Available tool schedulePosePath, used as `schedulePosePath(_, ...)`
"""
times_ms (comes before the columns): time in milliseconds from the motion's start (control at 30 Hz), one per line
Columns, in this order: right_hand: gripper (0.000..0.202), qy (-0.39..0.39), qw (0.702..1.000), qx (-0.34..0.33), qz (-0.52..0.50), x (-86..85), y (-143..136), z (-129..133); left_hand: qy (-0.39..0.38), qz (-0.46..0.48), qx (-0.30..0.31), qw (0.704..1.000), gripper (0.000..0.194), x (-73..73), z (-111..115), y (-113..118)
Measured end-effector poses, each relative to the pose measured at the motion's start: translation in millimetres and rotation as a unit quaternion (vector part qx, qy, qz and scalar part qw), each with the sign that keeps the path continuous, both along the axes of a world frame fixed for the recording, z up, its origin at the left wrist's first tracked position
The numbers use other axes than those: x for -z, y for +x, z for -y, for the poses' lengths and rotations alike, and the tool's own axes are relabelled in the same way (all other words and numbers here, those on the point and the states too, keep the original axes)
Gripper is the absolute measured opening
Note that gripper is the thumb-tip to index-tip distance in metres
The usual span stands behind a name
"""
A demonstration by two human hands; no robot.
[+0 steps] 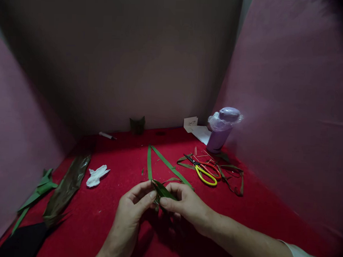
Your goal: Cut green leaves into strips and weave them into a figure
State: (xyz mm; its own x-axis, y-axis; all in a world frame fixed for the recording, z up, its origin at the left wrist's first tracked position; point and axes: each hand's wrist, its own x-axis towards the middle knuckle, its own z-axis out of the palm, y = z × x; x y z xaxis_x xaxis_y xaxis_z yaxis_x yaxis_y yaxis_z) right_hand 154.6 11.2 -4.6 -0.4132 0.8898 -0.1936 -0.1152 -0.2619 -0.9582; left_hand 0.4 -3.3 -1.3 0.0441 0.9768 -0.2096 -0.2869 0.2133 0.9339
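A folded dark green leaf piece (164,190) is held between my two hands over the red surface, near the front middle. My left hand (132,211) pinches its left end with thumb and index finger. On the other side, my right hand (184,204) grips it with the thumb on top and the fingers curled behind. Just beyond the hands, a long green leaf strip (167,164) lies bent in a narrow V with its point away from me. The undersides of the fingers and the lower part of the leaf piece are in shadow.
Scissors (205,172) with yellow and red handles lie right, among thin sticks (196,151) and dried strips (241,181). Behind stand a purple container (217,139) and white papers (202,134). Leftward are crumpled tissue (97,175), a brown leaf (69,185), a green woven leaf (40,189) and a syringe (106,135).
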Motion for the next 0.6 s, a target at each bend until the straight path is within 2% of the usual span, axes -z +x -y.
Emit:
schedulePosePath(267,0.041,0.002,1.000,0.002,-0.002,0.0,2,-3,0.006,0.007,0.006,1.000,0.023,-6.3,2,0)
schedulePosePath(400,0.042,0.000,1.000,-0.007,0.012,0.5,5,-6,-0.005,0.023,0.040,0.999,0.023,-8.8,4,-2)
schedulePosePath(500,0.035,0.038,0.998,-0.001,0.050,-0.8,11,-11,0.009,-0.035,0.050,0.998,0.025,-10.4,0,-6)
schedulePosePath(600,0.020,0.103,0.989,0.000,0.103,-4.2,18,-15,0.036,-0.099,0.058,0.993,0.024,-12.2,-5,-11)
